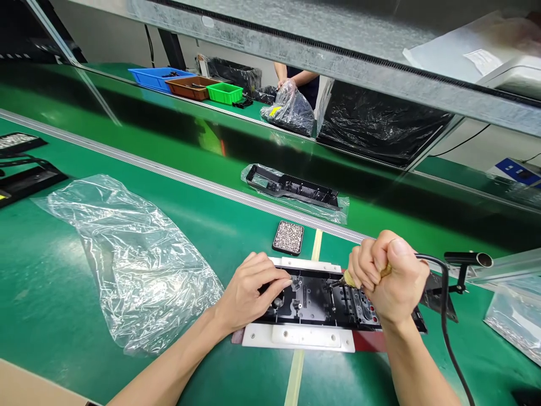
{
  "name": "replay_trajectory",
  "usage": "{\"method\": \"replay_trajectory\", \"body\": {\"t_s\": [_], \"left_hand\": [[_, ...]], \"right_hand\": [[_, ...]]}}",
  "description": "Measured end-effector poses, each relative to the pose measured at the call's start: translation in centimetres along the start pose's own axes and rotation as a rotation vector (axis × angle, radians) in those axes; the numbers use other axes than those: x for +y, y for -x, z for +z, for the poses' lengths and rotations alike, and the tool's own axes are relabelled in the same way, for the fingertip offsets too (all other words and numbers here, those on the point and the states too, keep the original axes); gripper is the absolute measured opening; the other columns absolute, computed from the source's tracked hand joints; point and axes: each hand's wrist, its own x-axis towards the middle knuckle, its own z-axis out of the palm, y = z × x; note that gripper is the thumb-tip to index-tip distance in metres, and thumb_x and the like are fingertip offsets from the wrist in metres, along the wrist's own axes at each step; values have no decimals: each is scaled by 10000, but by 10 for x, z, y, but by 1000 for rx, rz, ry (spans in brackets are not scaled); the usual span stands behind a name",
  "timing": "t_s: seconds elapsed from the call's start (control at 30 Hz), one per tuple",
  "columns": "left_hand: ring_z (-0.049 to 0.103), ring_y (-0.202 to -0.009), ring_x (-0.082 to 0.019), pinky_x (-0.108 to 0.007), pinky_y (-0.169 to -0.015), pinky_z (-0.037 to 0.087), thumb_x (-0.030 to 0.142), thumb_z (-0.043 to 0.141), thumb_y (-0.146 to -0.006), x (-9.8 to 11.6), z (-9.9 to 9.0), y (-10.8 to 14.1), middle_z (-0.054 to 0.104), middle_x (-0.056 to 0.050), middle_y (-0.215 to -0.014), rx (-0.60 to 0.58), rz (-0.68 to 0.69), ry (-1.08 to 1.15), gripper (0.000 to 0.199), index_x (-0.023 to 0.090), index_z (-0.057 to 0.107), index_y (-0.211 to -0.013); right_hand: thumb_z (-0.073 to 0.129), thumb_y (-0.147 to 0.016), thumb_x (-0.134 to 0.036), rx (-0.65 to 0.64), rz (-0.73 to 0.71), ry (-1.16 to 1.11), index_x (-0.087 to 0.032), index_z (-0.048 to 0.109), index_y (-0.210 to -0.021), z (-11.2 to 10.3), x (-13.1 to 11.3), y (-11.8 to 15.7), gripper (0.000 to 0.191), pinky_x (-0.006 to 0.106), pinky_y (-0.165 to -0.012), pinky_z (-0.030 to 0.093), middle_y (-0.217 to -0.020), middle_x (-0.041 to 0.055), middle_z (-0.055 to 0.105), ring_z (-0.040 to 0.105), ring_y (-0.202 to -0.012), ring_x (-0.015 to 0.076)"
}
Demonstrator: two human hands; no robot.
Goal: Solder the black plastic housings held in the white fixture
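A black plastic housing (pixel 310 301) lies open side up in a white fixture (pixel 310 336) on the green bench. My right hand (pixel 391 276) is closed around the yellow handle of a corded soldering iron (pixel 349 278). Its thin metal tip points left and down into the housing; whether it touches a post there I cannot tell. Over the housing's left end, my left hand (pixel 256 290) has thumb and forefinger pinched together. Whatever sits between those fingertips is too small to make out. Behind the fixture stands a small black tray (pixel 288 237) filled with tiny metal pieces.
A clear plastic bag (pixel 139 259) lies flat at left. Another black housing (pixel 293 187) rests on a bag on the green belt. An iron stand (pixel 462 268) and a bag of metal pieces (pixel 515 321) are at right. Across the belt, a person's hands (pixel 291 79) handle a bagged item.
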Motion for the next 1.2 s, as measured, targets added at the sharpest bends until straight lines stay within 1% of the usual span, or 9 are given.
{"method": "replay_trajectory", "body": {"t_s": [0.2,0.27,0.33,0.47,0.67,0.8,0.93,1.03,1.2], "left_hand": [[482,-766,-181,-370,-749,314,217,594,-1055,2,-2,-1,640,8,-798,6,12,1,123,219,700,-992],[480,-764,-179,-369,-747,313,211,594,-1055,2,-2,-1,640,7,-796,11,18,2,122,217,698,-992],[478,-759,-178,-370,-742,313,208,593,-1054,2,-3,-1,645,5,-803,16,22,1,123,215,699,-991],[474,-755,-177,-375,-735,313,216,583,-1060,1,-3,1,653,-5,-817,15,18,-11,139,216,708,-1002],[484,-760,-182,-375,-742,319,222,576,-1064,0,-4,2,652,-9,-817,8,19,-17,146,222,710,-1006],[487,-758,-183,-370,-738,319,214,584,-1059,0,-4,2,649,-9,-812,11,31,-18,131,223,706,-1014],[489,-756,-181,-362,-740,320,199,592,-1052,1,-5,1,646,0,-814,13,33,-11,117,224,701,-1018],[491,-754,-182,-361,-740,319,199,595,-1050,1,-5,1,648,2,-819,13,31,-12,113,226,700,-1020],[488,-754,-185,-366,-745,320,209,583,-1057,2,-5,1,653,-7,-824,10,27,-15,131,219,703,-1007]], "right_hand": [[523,-954,-333,-169,92,-32,-196,475,-615,-11,-6,-4,369,243,-362,366,-472,-41,373,330,-387,106],[517,-958,-338,-220,95,-35,-196,476,-618,-13,-7,-6,370,255,-370,392,-477,-42,380,341,-386,108],[524,-960,-340,-233,83,-33,-194,480,-618,-12,-8,-7,375,263,-375,416,-478,-45,385,353,-379,107],[534,-974,-344,-171,54,1,-192,492,-630,-9,-7,-7,378,268,-383,440,-490,-46,403,370,-377,102],[549,-972,-333,-152,27,7,-190,476,-614,-8,-5,-6,392,270,-367,429,-475,-46,390,367,-367,101],[519,-996,-339,-37,4,30,-196,454,-628,-9,-8,-5,400,256,-356,396,-480,-44,383,356,-372,100],[473,-1017,-351,69,-53,30,-197,439,-628,-9,-15,-4,419,233,-342,353,-468,-48,351,323,-368,94],[494,-1005,-352,67,-72,26,-191,443,-614,-7,-19,-5,426,222,-335,346,-459,-50,342,313,-363,88],[520,-998,-366,75,-44,35,-189,444,-600,-2,-16,-5,442,216,-331,338,-457,-48,351,307,-363,84]]}}
